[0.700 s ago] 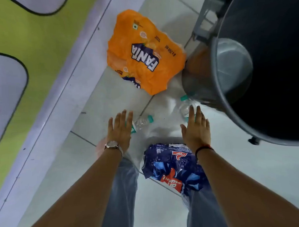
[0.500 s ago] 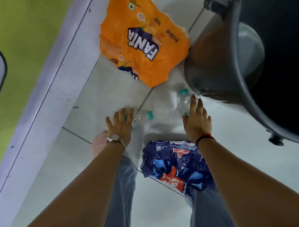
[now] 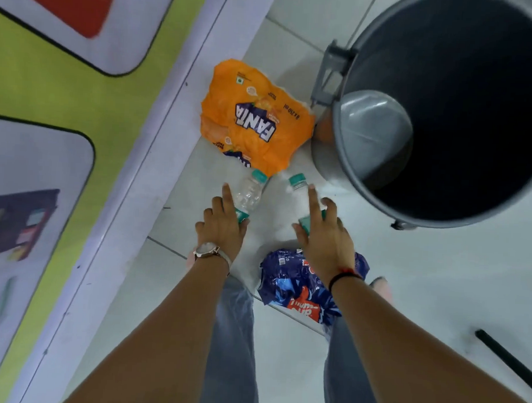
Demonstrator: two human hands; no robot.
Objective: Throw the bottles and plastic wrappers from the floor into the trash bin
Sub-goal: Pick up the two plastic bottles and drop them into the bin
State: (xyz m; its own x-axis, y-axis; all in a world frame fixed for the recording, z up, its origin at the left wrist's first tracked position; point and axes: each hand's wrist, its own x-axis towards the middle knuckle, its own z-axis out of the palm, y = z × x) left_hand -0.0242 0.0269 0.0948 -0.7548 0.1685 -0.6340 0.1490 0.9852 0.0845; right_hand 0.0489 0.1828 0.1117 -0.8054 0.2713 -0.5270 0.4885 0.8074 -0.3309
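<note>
Two small clear bottles with teal caps are in my hands, caps pointing away from me. My left hand (image 3: 222, 227), with a watch on the wrist, grips the left bottle (image 3: 249, 194) by its lower half. My right hand (image 3: 324, 234) grips the right bottle (image 3: 298, 189), index finger stretched along it. An orange Fanta wrapper (image 3: 256, 121) lies on the tiles just beyond the bottles. A crumpled blue wrapper (image 3: 294, 281) lies under my right wrist, between my legs. The grey trash bin (image 3: 348, 162) stands open to the right, its inside dark.
A banner with green, white and red panels (image 3: 80, 101) covers the floor on the left. The bin's pedal bracket (image 3: 331, 73) sticks out towards the Fanta wrapper. A black rod (image 3: 508, 358) lies on the tiles at the lower right. My legs in grey trousers stand below.
Both hands, open above the bottles before, have closed on them and lifted them so their caps point away. The view has pulled back, showing more of the bin.
</note>
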